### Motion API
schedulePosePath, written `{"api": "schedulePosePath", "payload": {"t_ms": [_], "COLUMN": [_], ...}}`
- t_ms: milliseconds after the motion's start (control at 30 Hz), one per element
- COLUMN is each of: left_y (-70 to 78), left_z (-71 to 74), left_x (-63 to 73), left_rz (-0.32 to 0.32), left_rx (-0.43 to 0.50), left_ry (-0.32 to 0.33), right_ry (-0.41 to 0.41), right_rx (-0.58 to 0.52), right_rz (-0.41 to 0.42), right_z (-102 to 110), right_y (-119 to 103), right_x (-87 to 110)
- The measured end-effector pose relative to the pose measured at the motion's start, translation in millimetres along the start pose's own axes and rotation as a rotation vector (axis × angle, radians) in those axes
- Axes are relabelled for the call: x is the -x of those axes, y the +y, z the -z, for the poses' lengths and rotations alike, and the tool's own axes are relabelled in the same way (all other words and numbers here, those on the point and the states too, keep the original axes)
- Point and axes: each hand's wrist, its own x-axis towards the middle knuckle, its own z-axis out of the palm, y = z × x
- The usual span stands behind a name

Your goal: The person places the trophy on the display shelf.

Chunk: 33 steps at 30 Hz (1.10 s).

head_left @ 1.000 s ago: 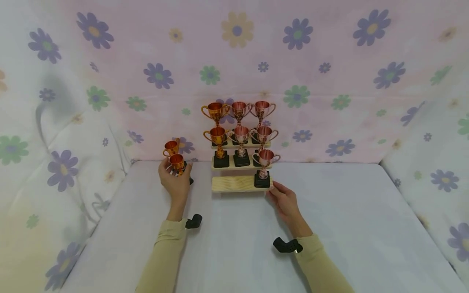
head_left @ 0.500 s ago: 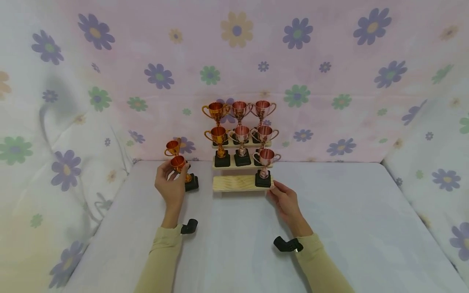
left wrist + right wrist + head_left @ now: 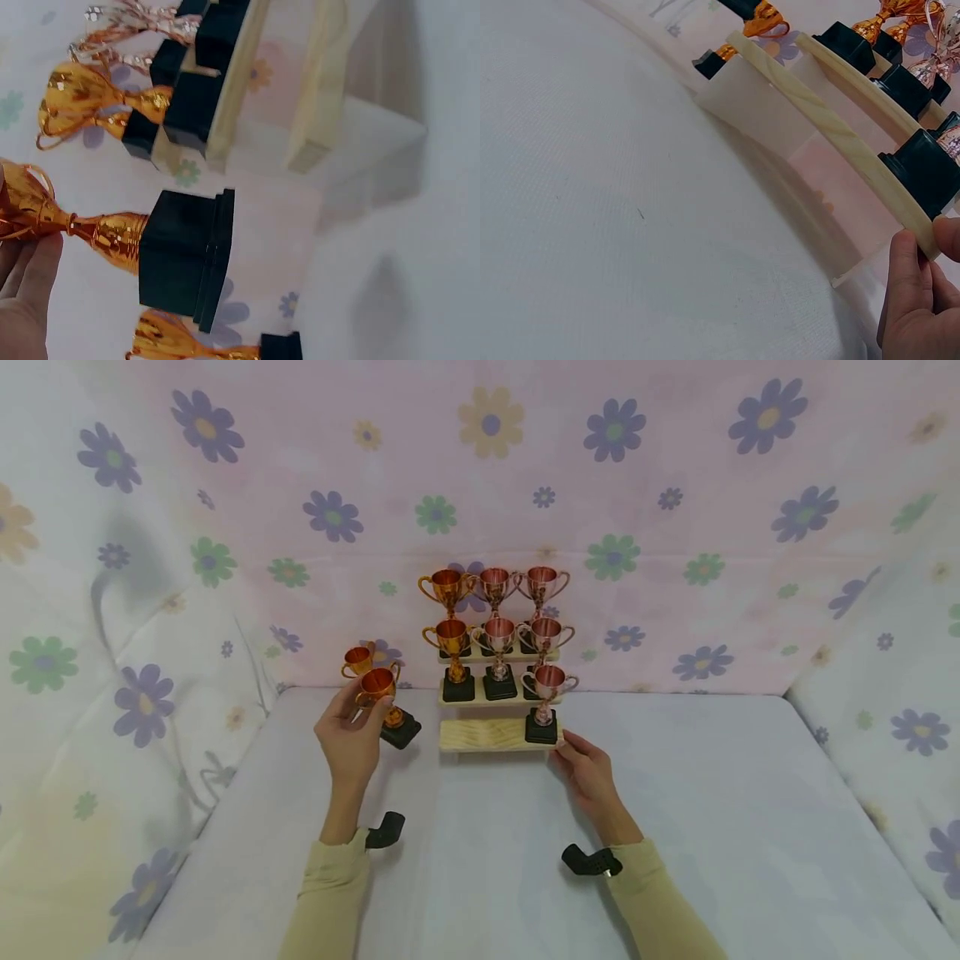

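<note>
My left hand (image 3: 349, 745) grips a small gold trophy (image 3: 377, 685) by its cup, left of the display stand. Its black base (image 3: 180, 255) hangs tilted above the table in the left wrist view. Behind it is a second gold trophy (image 3: 357, 661), partly hidden. My right hand (image 3: 591, 778) pinches the right end of the lowest wooden shelf (image 3: 483, 736), thumb on top and fingers beneath, as the right wrist view shows. At that shelf's right end stands a rose-coloured trophy (image 3: 543, 702); bare wood lies left of it.
The upper two tiers bear gold trophies at left, such as the middle-tier one (image 3: 454, 652), and rose-coloured ones (image 3: 498, 652) beside them. Their handles nearly touch. A flowered cloth (image 3: 675, 635) hangs close behind. White cloth covers the table (image 3: 712, 793).
My left hand has drawn the gold trophy away from the other gold one, toward the stand and slightly nearer me, with its base swinging right. The right hand stays at the shelf end.
</note>
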Motion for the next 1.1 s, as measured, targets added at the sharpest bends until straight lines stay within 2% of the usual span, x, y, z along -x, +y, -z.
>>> {"api": "schedulePosePath", "payload": {"t_ms": [67,167,367,533,700,933,1100], "left_y": [3.9,10.7,21.4,20.8,10.8,0.3,-3.0], "left_z": [-2.6,-8.3,-22.2,-40.3,-58.4,-74.9,-84.1], "left_x": [2.0,6.0,11.7,16.6,24.2,27.9,25.4], "left_rz": [-0.015,-0.021,0.032,0.067,0.094,0.114,0.109], "left_rx": [-0.002,-0.005,0.026,0.071,0.093,0.056,0.045], "left_ry": [-0.061,-0.189,-0.434,-0.557,-0.585,-0.52,-0.507], "right_ry": [-0.001,0.0,-0.012,-0.014,-0.009,-0.015,-0.01], "right_rx": [0.0,0.006,0.015,0.015,0.014,0.032,0.034], "right_rz": [0.002,0.004,-0.009,-0.001,0.004,0.007,0.012], "right_z": [-0.5,0.0,1.5,0.8,1.1,0.9,1.3], "right_y": [0.3,0.3,-0.2,-0.3,0.0,-0.1,0.1], "right_x": [0.2,1.3,2.6,2.2,1.1,2.1,2.3]}}
